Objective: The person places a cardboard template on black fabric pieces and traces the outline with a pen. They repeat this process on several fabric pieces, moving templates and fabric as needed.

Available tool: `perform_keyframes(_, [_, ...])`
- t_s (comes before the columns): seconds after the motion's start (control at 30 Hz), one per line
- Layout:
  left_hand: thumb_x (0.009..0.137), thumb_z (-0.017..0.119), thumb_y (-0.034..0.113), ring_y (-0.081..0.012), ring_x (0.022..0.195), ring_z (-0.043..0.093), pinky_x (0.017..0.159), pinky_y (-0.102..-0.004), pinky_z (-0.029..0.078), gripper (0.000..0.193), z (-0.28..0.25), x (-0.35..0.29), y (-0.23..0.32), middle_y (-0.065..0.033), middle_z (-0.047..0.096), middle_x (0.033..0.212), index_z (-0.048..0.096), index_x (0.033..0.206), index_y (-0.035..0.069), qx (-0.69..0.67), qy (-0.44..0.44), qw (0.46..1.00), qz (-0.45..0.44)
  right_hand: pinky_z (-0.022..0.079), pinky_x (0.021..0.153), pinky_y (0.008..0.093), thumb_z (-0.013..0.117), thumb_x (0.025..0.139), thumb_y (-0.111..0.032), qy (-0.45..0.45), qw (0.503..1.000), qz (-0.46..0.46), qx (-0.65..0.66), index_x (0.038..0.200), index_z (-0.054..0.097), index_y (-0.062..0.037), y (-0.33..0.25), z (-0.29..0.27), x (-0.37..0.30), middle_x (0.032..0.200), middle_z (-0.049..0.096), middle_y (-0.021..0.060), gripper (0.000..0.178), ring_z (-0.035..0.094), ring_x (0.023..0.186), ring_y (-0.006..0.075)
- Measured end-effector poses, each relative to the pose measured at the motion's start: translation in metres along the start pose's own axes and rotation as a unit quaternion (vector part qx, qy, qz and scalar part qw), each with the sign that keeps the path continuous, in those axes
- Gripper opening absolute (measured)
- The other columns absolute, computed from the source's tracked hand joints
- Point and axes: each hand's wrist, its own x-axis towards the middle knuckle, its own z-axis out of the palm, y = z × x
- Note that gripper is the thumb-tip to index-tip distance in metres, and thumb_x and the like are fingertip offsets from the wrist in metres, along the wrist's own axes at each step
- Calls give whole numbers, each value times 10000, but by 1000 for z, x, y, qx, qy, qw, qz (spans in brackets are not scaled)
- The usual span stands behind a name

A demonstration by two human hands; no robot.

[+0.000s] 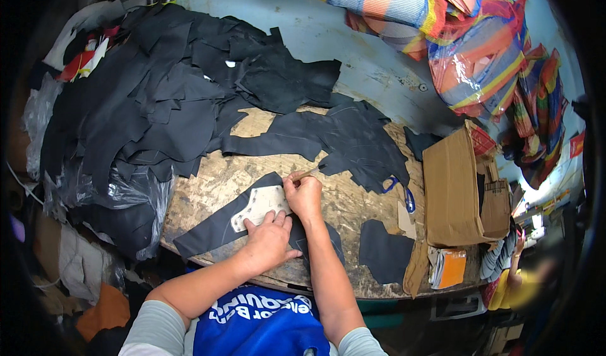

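Note:
A pale, curved template (259, 205) with a row of dark marks along its edge lies on a piece of black fabric (211, 224) at the table's near side. My left hand (268, 239) rests flat on its lower part, fingers spread, holding it down. At the template's upper right edge, my right hand (303, 198) is closed around a thin brown pencil-like stick (307, 173), whose dark end points up and right. The stick's lower end is hidden by my fingers. Part of the black fabric runs beneath both hands.
Black fabric pieces (170, 97) form a big heap at the left, and more cut pieces (341, 135) lie ahead. Blue-handled scissors (409, 199) are at the right, near a cardboard box (451, 188). A person in yellow (505, 289) is at the far right.

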Motion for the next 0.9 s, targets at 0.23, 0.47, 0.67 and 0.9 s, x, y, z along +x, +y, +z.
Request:
perform_keyframes(0.23, [862, 567, 354, -386, 1066, 536, 928, -429, 439, 473, -34, 28, -34, -232, 624, 1048, 568, 1120, -42, -63, -63, 992, 89, 501, 562, 323, 677, 758, -84, -44, 990, -125, -50, 781, 672, 24, 11, -22, -23, 710, 662, 157, 111, 643, 577, 275])
perform_keyframes(0.47, [962, 384, 449, -218, 1103, 567, 717, -328, 532, 627, -61, 57, -70, -149, 539, 1287, 291, 1436, 51, -277, -255, 926, -40, 457, 512, 303, 653, 808, -100, -22, 999, -18, 23, 779, 637, 19, 17, -50, -61, 616, 615, 133, 124, 583, 523, 202])
perform_keyframes(0.67, [959, 348, 536, -144, 1179, 489, 614, -340, 556, 653, -59, 67, -86, -43, 513, 1327, 286, 1441, 101, -410, -276, 867, -59, 486, 672, 412, 657, 685, -61, -32, 961, -227, -156, 777, 622, -40, -7, -17, -71, 741, 620, 142, 100, 588, 736, 318])
perform_keyframes(0.9, [923, 477, 496, -161, 1190, 487, 640, -306, 538, 750, -61, 63, -81, -85, 550, 1292, 213, 1457, 40, -389, -242, 889, -2, 447, 650, 377, 667, 796, -132, -196, 927, -313, 62, 780, 589, -64, -53, 45, -124, 695, 562, 77, 105, 555, 722, 272])
